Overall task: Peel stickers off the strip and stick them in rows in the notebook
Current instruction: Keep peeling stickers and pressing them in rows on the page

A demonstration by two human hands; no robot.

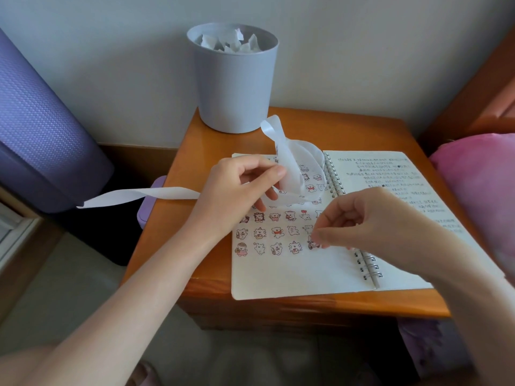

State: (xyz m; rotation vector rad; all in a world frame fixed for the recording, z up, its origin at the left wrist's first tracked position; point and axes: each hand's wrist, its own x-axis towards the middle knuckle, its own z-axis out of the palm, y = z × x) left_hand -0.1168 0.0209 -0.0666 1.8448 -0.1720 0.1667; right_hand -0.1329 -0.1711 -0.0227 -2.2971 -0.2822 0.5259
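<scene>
An open spiral notebook (pixel 292 274) lies on a wooden bedside table (pixel 172 246). Its left page carries rows of small cartoon bear stickers (pixel 276 232); the right page is handwritten. My left hand (pixel 239 188) pinches a white sticker strip (pixel 289 168) above the page's upper part. The strip curls upward and its used tail (pixel 139 195) trails off the table's left edge. My right hand (pixel 359 218) pinches a small sticker (pixel 313 243) with its fingertips at the right end of the lowest sticker row, touching the page.
A grey bin (pixel 234 79) holding crumpled white backing scraps stands at the table's back. A purple rolled mat (pixel 41 129) leans at the left, a small purple box (pixel 147 207) sits beside the table, and pink bedding (pixel 479 190) lies at the right.
</scene>
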